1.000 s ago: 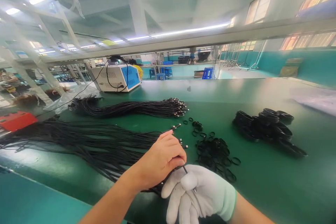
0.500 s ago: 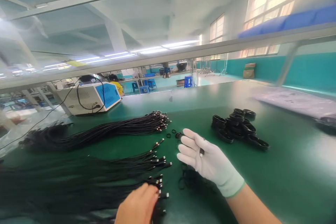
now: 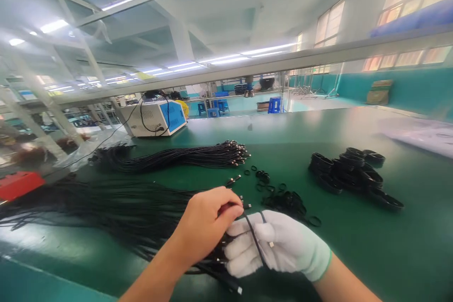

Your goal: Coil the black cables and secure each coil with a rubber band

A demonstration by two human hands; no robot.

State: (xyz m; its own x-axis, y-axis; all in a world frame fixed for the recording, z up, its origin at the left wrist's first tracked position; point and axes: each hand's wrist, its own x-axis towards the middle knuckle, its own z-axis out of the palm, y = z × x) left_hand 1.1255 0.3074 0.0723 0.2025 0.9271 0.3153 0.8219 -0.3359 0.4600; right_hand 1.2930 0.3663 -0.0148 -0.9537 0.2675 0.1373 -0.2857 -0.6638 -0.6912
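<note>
My left hand [image 3: 207, 217], bare, has its fingertips pinched on a black USB cable [image 3: 254, 238]. The cable runs down across the fingers of my right hand [image 3: 288, 243], which wears a white glove. That hand is turned palm up, its thumb pressed over the cable. A small light connector tip [image 3: 272, 244] shows by the palm. Beneath and left of my hands lies a spread of loose black cables [image 3: 141, 212], partly hidden by my left arm. Small black rings [image 3: 288, 203] lie in a heap just beyond the glove.
A thick cable bundle [image 3: 184, 155] lies farther back, connectors pointing right. Coiled black cables [image 3: 350, 172] are stacked at the right. Behind stand a white-and-blue machine [image 3: 155, 118] and a shelf rail [image 3: 212, 71]. A red object [image 3: 21, 185] is at the left edge.
My left hand has moved up and right from the cable ends to my gloved hand, bringing a cable across it. The gloved fingers have curled in. The view has swung left.
</note>
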